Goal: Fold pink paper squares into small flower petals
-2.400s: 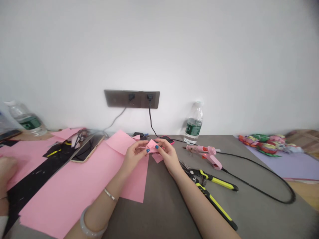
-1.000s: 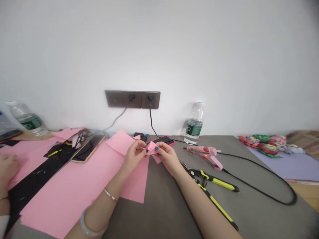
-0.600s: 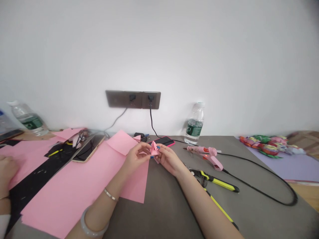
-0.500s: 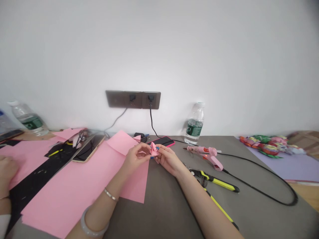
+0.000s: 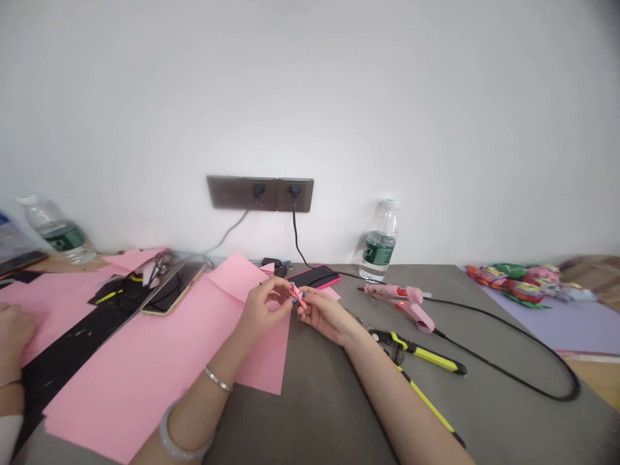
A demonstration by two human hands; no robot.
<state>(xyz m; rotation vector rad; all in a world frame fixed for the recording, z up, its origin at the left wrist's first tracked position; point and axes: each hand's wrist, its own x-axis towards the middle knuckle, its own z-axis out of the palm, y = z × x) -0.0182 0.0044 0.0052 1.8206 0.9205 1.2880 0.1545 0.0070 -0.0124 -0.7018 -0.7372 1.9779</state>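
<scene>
A small folded pink paper piece point(image 5: 297, 295) is pinched between the fingertips of both hands, above the grey table point(image 5: 310, 413). My left hand point(image 5: 265, 305), with a silver bracelet and a pale bangle on its arm, grips it from the left. From the right, my right hand point(image 5: 325, 314) holds it with thumb and fingers, blue nails showing. Large pink paper sheets point(image 5: 159, 361) lie under and left of my left forearm. Just behind the hands rests a phone with a pink edge point(image 5: 317, 278).
A pink glue gun point(image 5: 394, 295) with a looped black cable and yellow-black pliers point(image 5: 426, 355) lie to the right. Bottles point(image 5: 379, 248) point(image 5: 61, 232) stand near the wall. Another phone point(image 5: 174, 290) lies left. Another person's hand point(image 5: 14, 332) rests at the far left.
The folded piece has turned between my fingertips and now looks narrower. My fingers have shifted slightly around it. A bit of pink paper now shows behind my right hand.
</scene>
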